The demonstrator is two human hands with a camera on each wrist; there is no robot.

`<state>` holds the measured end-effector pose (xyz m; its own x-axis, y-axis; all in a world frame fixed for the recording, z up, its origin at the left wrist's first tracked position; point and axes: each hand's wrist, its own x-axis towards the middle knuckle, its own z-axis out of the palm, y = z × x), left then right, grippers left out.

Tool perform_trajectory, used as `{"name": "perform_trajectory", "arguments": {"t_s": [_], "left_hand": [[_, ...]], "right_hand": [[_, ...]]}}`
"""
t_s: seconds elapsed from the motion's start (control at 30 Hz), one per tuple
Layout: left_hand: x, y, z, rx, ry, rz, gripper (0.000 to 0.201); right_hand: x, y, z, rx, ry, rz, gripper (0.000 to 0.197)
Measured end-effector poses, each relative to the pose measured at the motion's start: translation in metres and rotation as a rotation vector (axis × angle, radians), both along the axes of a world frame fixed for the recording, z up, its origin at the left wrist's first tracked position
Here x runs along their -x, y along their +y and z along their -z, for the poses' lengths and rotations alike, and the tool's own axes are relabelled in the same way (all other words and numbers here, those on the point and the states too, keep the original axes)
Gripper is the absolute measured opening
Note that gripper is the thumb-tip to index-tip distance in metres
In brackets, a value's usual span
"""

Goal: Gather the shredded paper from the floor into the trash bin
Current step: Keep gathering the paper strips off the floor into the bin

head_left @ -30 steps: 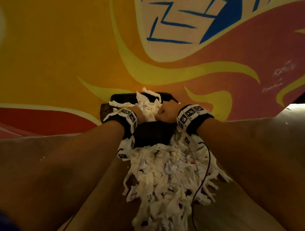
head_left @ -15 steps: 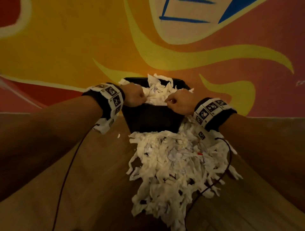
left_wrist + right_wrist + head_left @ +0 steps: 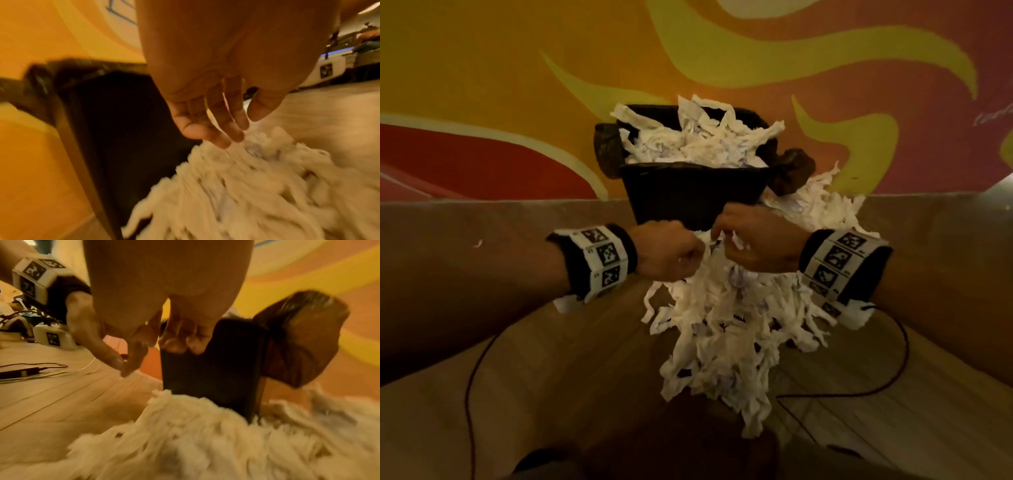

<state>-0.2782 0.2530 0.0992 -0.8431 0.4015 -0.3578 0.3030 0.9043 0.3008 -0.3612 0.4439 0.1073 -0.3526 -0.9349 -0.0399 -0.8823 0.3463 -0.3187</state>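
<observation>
Shredded paper [image 3: 726, 329] lies in two places in the head view: a heap fills the black trash bin [image 3: 695, 195] at upper centre and pokes above its rim, while a larger pile spreads over the wooden floor [image 3: 551, 359] from the foot of the bin down to lower centre, with more strips at the bin's right side. So the job looks partly done, with most of the floor pile left. Both hands meet just above that pile in front of the bin: the left hand [image 3: 671, 251] has its fingers curled under, and the right hand [image 3: 753, 240] has strips showing among its fingers, though whether it grips them I cannot tell. The left wrist view, blurred, shows fingers [image 3: 216, 120] loosely spread and reaching down to the paper, nothing held yet. In the right wrist view the right fingers [image 3: 180, 340] are bent above the pile, apparently empty, beside the bin wall.
</observation>
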Motion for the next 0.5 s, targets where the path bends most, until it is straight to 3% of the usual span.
{"name": "perform_trajectory", "arguments": {"t_s": [0.13, 0.3, 0.33, 0.4, 0.5], "left_hand": [[-0.026, 0.012, 0.058, -0.006, -0.054, 0.081, 0.039], [-0.048, 0.032, 0.115, 0.303, -0.136, 0.323, 0.084], [-0.049, 0.033, 0.120, 0.338, -0.150, 0.340, 0.084], [-0.048, 0.034, 0.123, 0.284, -0.141, 0.313, 0.067], [-0.043, 0.030, 0.121, 0.128, -0.106, 0.216, 0.045]], "right_hand": [[-0.032, 0.006, 0.032, -0.407, -0.245, -0.077, 0.024], [-0.062, 0.026, 0.076, -0.520, -0.247, -0.322, 0.056], [-0.064, 0.030, 0.082, -0.555, -0.216, -0.359, 0.063], [-0.064, 0.035, 0.092, -0.671, -0.098, -0.429, 0.073], [-0.059, 0.036, 0.098, -0.762, 0.026, -0.475, 0.063]]}}
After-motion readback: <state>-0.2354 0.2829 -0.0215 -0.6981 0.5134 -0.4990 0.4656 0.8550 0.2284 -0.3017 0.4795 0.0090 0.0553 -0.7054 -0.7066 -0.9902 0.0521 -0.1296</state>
